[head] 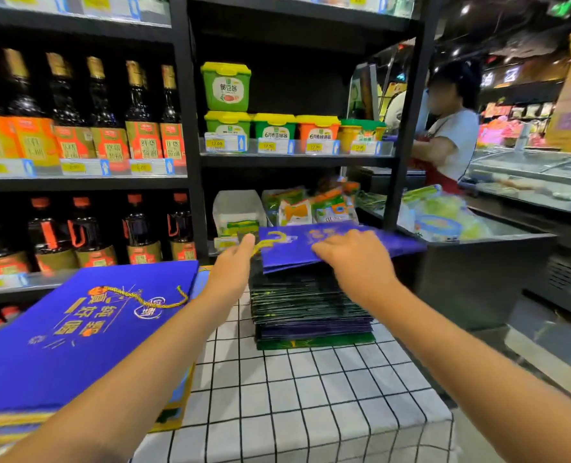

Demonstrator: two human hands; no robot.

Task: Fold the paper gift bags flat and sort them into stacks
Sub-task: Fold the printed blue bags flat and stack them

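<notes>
Head view shows both arms reaching to the far stack (pixel 310 309) of flattened bags on the checked table (pixel 310 396). The right hand (pixel 351 252) lies palm-down on a blue gift bag (pixel 337 247) at the top of that stack, fingers spread and fairly straight, pressing rather than gripping. The left hand (pixel 235 259) reaches toward the bag's yellow cord handle (pixel 270 240) with fingers extended; whether it pinches the cord I cannot tell.

To do this step well, I judge the bag should be squared to the stack's edges before pressing, since it sits skewed and overhangs to the far right. The cord is best tucked flat on the bag so the next one lies level, and pressure should run along the creases.

A second pile of blue bags (pixel 76 335) sits near left, with gold Chinese characters too stylised to read surely. On the shelf, green tubs (pixel 226 86) read 黄豆酱, others 6月香豆瓣酱, and a price tag (pixel 217 143) shows 12.90.
</notes>
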